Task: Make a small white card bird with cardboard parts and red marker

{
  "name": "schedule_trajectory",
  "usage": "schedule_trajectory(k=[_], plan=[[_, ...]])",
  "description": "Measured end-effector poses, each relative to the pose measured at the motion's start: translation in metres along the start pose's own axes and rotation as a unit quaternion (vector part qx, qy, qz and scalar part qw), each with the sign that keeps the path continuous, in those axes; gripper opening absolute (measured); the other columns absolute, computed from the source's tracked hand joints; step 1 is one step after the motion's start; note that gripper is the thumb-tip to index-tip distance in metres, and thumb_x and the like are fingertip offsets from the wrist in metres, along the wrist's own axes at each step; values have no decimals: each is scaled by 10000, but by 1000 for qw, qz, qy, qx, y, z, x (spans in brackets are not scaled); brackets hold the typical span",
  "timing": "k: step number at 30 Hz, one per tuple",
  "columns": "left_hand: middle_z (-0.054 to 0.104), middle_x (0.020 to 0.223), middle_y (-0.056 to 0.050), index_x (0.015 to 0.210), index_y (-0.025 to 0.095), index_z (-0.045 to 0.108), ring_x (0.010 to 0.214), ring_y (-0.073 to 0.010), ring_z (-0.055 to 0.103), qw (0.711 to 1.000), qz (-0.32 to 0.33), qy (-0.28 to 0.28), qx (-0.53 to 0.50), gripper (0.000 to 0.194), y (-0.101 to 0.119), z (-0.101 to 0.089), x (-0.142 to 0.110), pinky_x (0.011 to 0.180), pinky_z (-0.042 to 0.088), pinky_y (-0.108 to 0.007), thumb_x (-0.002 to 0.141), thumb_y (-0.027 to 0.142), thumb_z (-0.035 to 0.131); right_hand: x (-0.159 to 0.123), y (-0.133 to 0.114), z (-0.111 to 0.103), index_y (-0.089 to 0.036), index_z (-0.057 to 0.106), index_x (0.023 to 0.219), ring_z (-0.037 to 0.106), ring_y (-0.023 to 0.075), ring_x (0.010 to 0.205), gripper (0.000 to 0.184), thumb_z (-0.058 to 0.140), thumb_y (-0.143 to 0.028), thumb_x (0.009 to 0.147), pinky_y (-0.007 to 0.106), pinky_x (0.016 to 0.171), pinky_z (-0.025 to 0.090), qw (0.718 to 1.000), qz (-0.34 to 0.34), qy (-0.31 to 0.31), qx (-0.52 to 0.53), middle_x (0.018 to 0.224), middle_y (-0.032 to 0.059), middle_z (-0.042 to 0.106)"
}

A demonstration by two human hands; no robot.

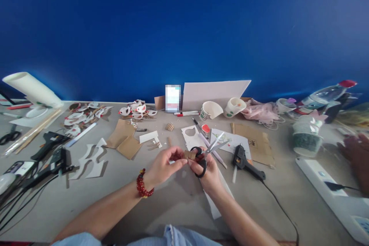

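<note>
My left hand point(164, 165) is closed, its fingertips pinching a small brown cardboard piece point(190, 155). A pair of black-handled scissors point(203, 166) is in my right hand point(210, 177), blades apart and pointing away to the upper right. The right thumb and fingertips also meet the cardboard piece. Part of that piece is hidden by fingers. Just beyond the hands lie thin cardboard scraps point(155, 144), a white card offcut point(149, 137) and a small striped corrugated piece point(170, 127). A white strip point(215, 207) lies partly under my right forearm.
Glue guns point(245, 163) lie on both sides, their cords trailing over the table. Paper birds point(138, 110) sit at the back. Paper cups point(235, 107), a bottle point(323, 98) and a power strip point(323, 192) are to the right. Another person's hand point(356, 157) is at the right edge.
</note>
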State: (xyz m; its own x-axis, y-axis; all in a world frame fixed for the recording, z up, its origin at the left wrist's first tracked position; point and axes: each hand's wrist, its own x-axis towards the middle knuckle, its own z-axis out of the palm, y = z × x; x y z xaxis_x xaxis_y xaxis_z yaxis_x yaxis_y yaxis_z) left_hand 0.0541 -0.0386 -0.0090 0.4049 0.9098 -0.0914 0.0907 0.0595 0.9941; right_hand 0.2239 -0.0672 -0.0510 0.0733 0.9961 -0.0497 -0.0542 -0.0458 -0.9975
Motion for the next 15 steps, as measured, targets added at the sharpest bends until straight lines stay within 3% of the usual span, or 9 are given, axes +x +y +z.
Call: schedule_trajectory(k=[10, 13, 15], plan=[[590, 681, 13, 757, 194, 628, 592, -117, 476, 997, -19, 70, -34, 167, -15, 8, -4, 538, 349, -206, 790, 352, 670, -2, -3, 6, -210, 510, 888, 480, 142, 619, 321, 703, -399, 717, 246, 588, 410, 1000, -8, 25, -13, 700, -28, 511], [596, 699, 8, 787, 190, 644, 627, -128, 500, 996, 0, 86, -34, 148, -10, 0, 0, 585, 381, -217, 795, 336, 663, -1, -11, 1, -197, 545, 859, 498, 147, 639, 298, 694, -429, 746, 249, 601, 412, 998, -26, -9, -49, 721, -8, 549], [620, 750, -8, 832, 187, 657, 689, -144, 533, 994, 19, 106, -33, 146, -4, -10, 2, 642, 407, -231, 803, 330, 657, -1, -16, -3, -188, 568, 785, 496, 150, 629, 325, 685, -489, 754, 252, 584, 397, 993, -31, -64, -91, 696, 5, 562]])
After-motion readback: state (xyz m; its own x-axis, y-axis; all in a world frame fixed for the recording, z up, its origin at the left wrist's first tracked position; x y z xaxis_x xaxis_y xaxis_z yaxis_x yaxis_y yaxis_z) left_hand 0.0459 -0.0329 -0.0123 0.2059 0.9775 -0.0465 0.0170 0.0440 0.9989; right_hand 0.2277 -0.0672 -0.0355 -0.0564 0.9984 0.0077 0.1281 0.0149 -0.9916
